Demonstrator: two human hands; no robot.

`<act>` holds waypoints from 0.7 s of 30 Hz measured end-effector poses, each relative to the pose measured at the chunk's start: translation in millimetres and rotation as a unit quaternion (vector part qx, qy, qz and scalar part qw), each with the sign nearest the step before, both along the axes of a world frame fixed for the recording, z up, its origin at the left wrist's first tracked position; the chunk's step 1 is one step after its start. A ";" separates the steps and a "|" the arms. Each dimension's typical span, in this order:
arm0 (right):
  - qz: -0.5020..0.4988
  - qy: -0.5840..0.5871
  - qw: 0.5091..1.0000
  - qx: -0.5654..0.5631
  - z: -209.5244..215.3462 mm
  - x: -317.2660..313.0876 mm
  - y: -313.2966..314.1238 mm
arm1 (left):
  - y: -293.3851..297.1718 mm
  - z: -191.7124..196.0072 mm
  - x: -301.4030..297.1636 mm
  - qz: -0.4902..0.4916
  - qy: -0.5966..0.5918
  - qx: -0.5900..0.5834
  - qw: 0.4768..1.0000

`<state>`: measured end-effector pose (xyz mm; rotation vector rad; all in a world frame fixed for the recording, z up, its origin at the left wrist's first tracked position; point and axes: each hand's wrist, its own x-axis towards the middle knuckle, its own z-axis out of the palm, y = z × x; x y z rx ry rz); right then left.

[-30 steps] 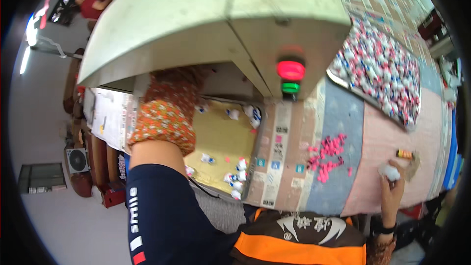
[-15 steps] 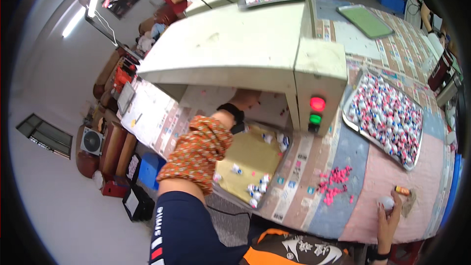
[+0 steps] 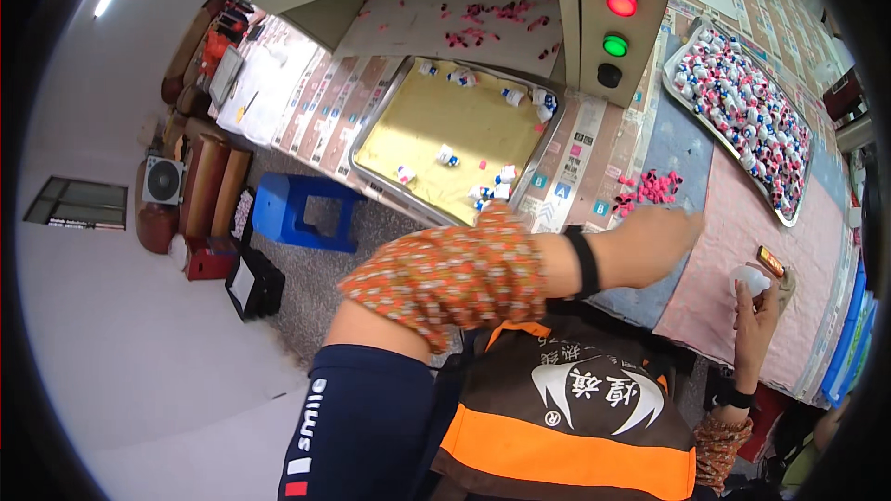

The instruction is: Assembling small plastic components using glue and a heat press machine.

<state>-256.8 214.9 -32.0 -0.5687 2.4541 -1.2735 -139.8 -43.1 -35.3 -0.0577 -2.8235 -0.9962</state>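
My left hand (image 3: 650,246), slightly blurred, is over the table beside a scatter of small pink pieces (image 3: 650,190). Its fingers are curled together, and whatever they may hold is hidden. Farther right, my right hand (image 3: 756,320) grips a smooth white rounded piece (image 3: 750,280) between thumb and fingers over the pink cloth. Right by that hand lie a small orange-and-black cylinder (image 3: 769,261) and a crumpled beige scrap (image 3: 789,286). A tray with a yellowish lining (image 3: 422,125) holds several small white-and-blue figures along its edges.
A cream machine housing (image 3: 566,37) with red and green round lights stands behind the tray; pink pieces are scattered in its opening. At right, a metal tray (image 3: 689,97) is heaped with white, blue and pink figures. A blue stool (image 3: 306,213) stands left of the table.
My left hand has come out of the machine opening and moved right, beside the pink pieces. My right hand, still on the white piece, has shifted only slightly. The view has tilted downward.
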 end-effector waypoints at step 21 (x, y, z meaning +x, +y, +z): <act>-0.013 -0.067 0.986 -0.151 12.7 25.5 37.4 | -228.4 40.5 134.1 0.455 -0.025 -0.151 0.877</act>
